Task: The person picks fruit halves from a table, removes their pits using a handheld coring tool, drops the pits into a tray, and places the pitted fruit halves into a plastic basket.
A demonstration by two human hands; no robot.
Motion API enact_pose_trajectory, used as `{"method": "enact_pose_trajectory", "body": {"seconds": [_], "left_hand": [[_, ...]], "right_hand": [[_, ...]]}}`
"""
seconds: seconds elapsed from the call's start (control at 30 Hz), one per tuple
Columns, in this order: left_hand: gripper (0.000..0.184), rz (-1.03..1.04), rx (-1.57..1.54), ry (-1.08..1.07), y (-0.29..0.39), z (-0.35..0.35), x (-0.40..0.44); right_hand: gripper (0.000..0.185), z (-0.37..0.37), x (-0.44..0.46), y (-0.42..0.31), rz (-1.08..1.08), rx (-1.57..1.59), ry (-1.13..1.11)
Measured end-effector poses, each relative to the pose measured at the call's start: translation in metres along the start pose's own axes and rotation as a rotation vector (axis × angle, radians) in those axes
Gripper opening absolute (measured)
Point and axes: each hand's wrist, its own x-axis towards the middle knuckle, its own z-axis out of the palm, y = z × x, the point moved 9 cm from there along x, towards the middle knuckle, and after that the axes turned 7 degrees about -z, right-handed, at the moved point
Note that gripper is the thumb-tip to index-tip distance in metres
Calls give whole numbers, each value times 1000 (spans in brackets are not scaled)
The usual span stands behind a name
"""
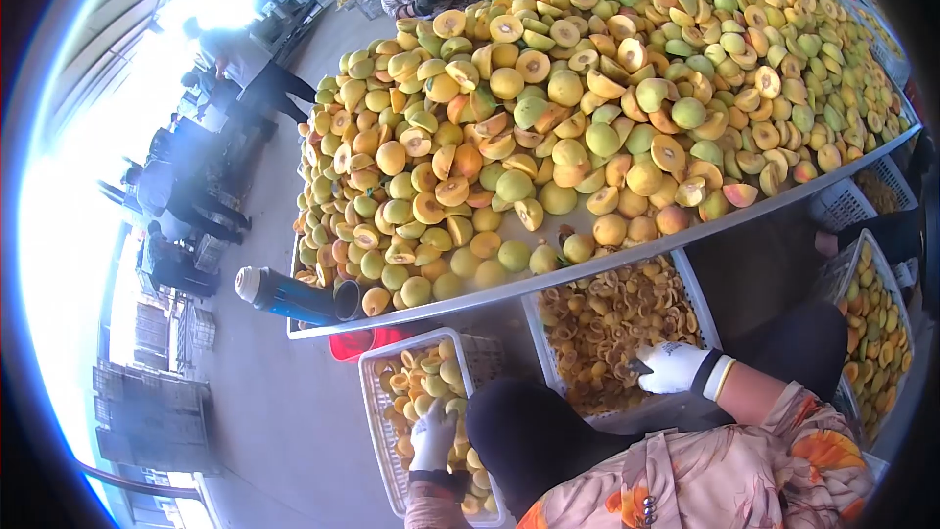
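Now, the left hand (432,437), gloved white, rests over fruit halves (431,384) in the left crate (376,404); its fingers look loosely bent, though I can't tell whether they grip one. Over right, the right hand (672,368) reaches into the middle crate (696,299) among brown scraps (609,321), fingertips downward, its grip unclear too. Both crates sit close by the knees, probably for short reaches. And the heaped fruit (548,88) fills the bench (548,281) beyond, its raised rim likely stopping pieces rolling off.
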Motion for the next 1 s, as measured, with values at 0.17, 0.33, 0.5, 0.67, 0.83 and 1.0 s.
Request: {"method": "enact_pose_trajectory", "body": {"seconds": [0.17, 0.33, 0.5, 0.67, 0.83, 1.0], "left_hand": [[19, 563, -298, 410, 208, -169, 4], [50, 926, 156, 439, 383, -138, 34], [44, 723, 476, 299, 434, -114, 57], [46, 660, 107, 310, 411, -110, 65], [54, 506, -800, -43, 372, -121, 32], [48, 452, -1437, -643, 358, -109, -78]], "right_hand": [[36, -6, 0, -8, -50, 26, 41], [34, -10, -6, -7, -28, 10, 75], [33, -22, -16, -8, 1, 38, 82], [34, -24, -13, -8, -85, 47, 135], [41, -70, -41, -28, -122, 253, 424], [42, -94, -73, -89, -407, 401, 672]]}}
